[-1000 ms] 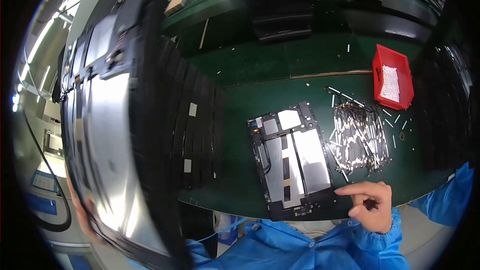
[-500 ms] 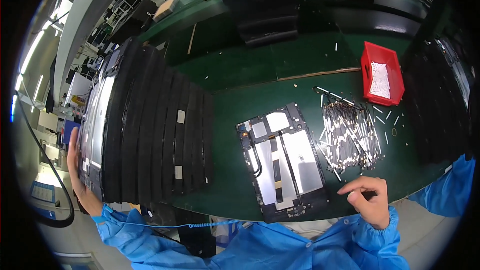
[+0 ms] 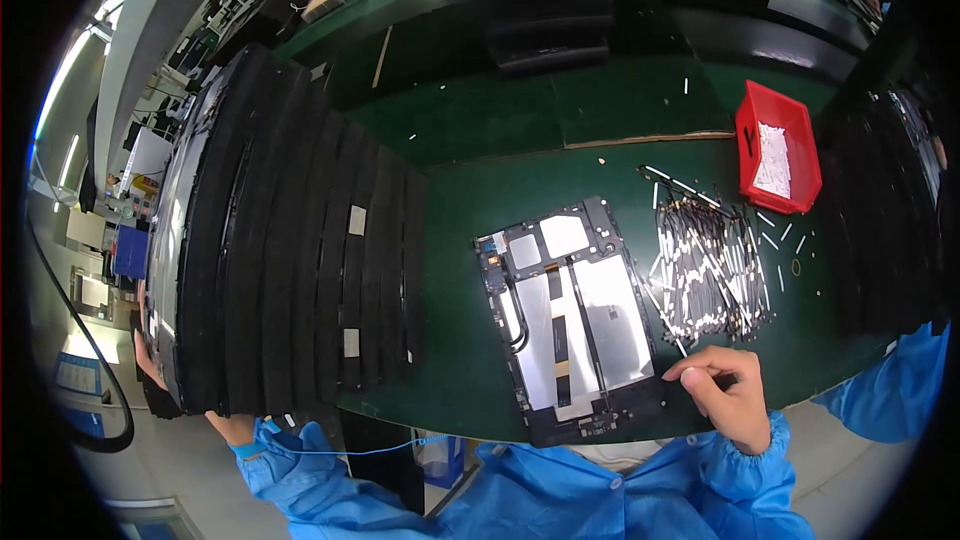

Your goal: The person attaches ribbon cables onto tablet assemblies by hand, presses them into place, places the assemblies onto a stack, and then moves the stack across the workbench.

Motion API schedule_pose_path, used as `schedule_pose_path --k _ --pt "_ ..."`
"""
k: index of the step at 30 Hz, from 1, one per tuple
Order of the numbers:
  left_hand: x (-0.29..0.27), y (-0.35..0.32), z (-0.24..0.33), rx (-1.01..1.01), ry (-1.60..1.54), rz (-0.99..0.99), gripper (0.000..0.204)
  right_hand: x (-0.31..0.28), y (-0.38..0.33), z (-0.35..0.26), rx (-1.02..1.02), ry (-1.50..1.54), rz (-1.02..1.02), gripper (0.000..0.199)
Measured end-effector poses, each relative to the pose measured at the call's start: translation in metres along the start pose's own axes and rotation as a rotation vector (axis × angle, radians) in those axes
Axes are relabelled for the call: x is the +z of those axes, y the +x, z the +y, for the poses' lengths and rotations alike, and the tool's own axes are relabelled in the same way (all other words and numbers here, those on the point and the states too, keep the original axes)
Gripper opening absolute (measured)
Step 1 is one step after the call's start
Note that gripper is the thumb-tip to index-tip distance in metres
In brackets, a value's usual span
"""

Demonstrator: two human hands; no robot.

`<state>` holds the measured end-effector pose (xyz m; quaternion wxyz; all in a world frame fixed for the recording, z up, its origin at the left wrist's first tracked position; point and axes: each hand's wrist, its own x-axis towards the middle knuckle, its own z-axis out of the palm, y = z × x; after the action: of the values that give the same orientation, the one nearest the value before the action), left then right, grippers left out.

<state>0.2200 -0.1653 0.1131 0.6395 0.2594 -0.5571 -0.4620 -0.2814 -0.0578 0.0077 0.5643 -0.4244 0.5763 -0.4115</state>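
On the left rises a tall stack of black foam trays point(image 3: 300, 240), with a flat device panel point(image 3: 176, 240) on its outermost layer. My left hand point(image 3: 150, 360) grips the near outer corner of that outermost tray, its palm mostly hidden behind it. A tablet-like device point(image 3: 614, 312) lies with its inside exposed, showing silver plates, black frame and cables. Beside its near right corner is my right hand point(image 3: 728, 392), thumb and forefinger pinched together; anything between them is too small to make out. Just beyond those fingertips lies a pile of thin black-and-white strips point(image 3: 708, 265).
A red bin point(image 3: 812, 165) holding small white pieces stands beyond the strips, with loose white slivers scattered near it. More black trays point(image 3: 870, 230) are stacked at the right, and another black stack point(image 3: 545, 25) stands at the far side. A blue coiled cord point(image 3: 370, 452) runs from my left wrist.
My left hand has gone from lying stretched along the stack's outer side to round the tray's near corner. My right thumb and forefinger have closed together. The whole view has shifted slightly.
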Motion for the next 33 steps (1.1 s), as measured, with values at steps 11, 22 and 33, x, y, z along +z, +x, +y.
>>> schedule_pose_path --k 11,22,33 --pt "0.043 -0.012 0.0 0.316 0.47 0.59 0.06 0.002 0.007 0.008 0.029 -0.028 0.024 0.013" --pt "0.087 -0.07 -0.061 0.914 1.018 0.763 0.049 -0.013 0.026 0.019 -0.126 -0.9 0.257 0.026" --pt "0.244 -0.19 -0.158 -0.157 0.577 0.071 0.021 -0.004 0.013 0.011 -0.11 -1.089 0.037 0.021"
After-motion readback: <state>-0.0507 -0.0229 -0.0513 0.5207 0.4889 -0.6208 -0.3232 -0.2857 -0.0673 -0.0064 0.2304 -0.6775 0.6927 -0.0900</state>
